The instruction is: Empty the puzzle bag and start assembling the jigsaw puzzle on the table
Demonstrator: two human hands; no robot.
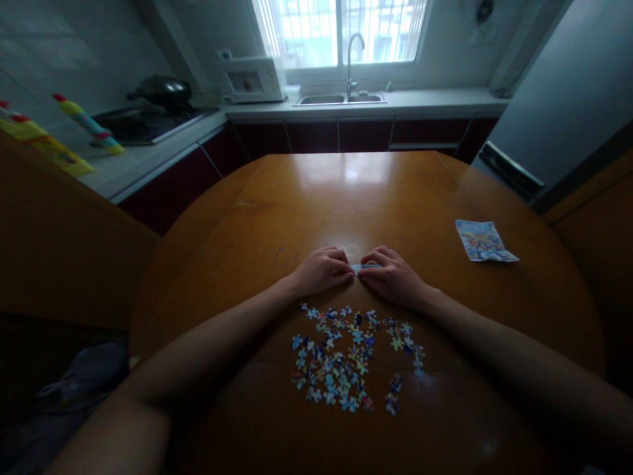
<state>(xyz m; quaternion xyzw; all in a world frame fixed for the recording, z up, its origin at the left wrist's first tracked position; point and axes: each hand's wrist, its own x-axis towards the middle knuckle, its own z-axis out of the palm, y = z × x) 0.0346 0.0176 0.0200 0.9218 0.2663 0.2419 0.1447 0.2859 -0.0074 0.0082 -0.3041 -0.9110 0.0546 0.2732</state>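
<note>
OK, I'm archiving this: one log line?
left hand: at pale-blue strip; right hand: touching strip; brown wooden table: loose multicoloured jigsaw pieces

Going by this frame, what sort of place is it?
Most likely a home kitchen: a sink with a tall faucet under the window, a white microwave on the counter, and a dark pan on the stove at left.
</note>
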